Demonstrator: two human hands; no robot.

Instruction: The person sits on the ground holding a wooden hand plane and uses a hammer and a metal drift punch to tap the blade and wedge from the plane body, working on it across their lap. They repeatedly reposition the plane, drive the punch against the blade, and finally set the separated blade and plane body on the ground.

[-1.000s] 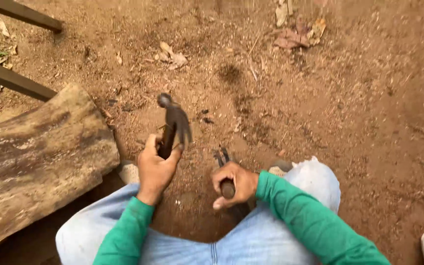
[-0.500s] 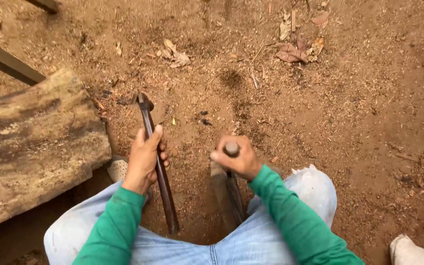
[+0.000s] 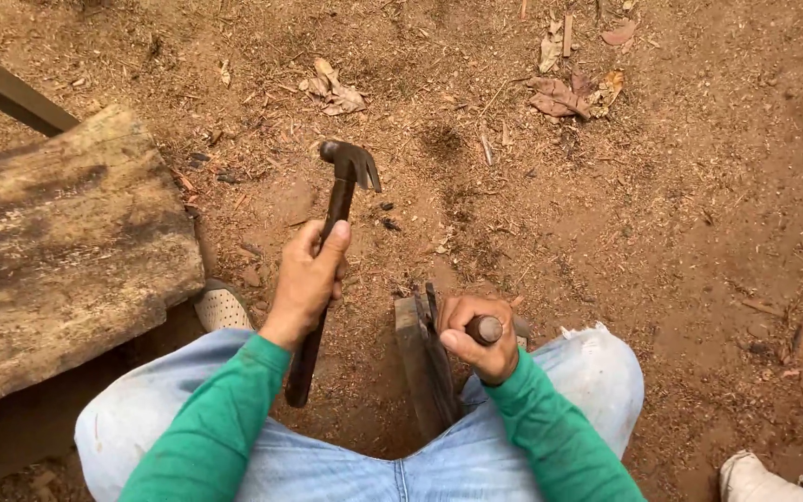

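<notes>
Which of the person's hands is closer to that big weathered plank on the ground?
Left. The left hand, gripping the hammer, is just right of the plank; the right hand is farther right, around a rod.

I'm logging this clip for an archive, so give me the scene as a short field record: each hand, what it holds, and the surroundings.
left hand: wrapped around the handle of a claw hammer, head raised and away from the body
right hand: closed on a round-topped wooden handle, beside dark wood pieces between the knees
ground: reddish dirt with wood chips and dry leaves
left side: weathered wooden slab
clothing: green sleeves, light jeans
</notes>
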